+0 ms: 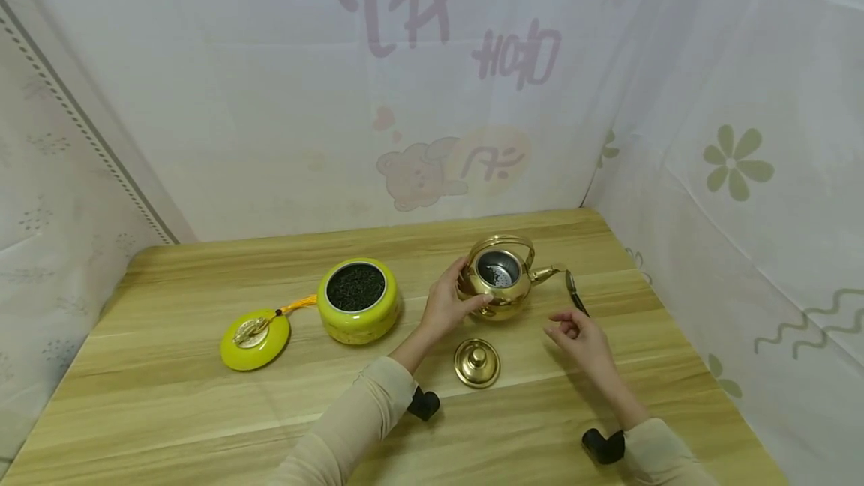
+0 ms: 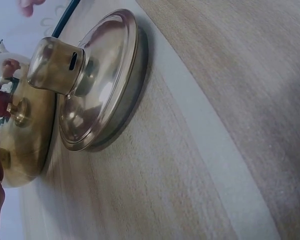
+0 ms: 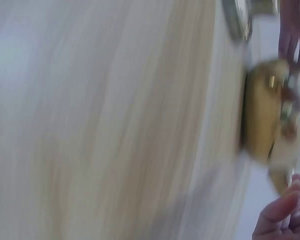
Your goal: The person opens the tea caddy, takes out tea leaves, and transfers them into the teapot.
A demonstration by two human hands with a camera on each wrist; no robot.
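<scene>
A gold teapot (image 1: 501, 285) stands open on the wooden table (image 1: 202, 411), its metal strainer showing inside. My left hand (image 1: 445, 304) grips the pot's left side, thumb and fingers curled on its body. The pot's gold lid (image 1: 477, 363) lies knob up just in front; it fills the left wrist view (image 2: 97, 80) beside the teapot (image 2: 20, 135). My right hand (image 1: 575, 332) is to the right of the pot and pinches the end of a thin dark spoon (image 1: 576, 293), whose head sits by the spout. The right wrist view is blurred and shows the teapot (image 3: 262, 110).
A yellow jar (image 1: 358, 313) full of dark tea leaves stands left of the pot. Its yellow lid (image 1: 255, 340) with an orange tassel lies further left. White printed sheets wall the table at the back and on both sides.
</scene>
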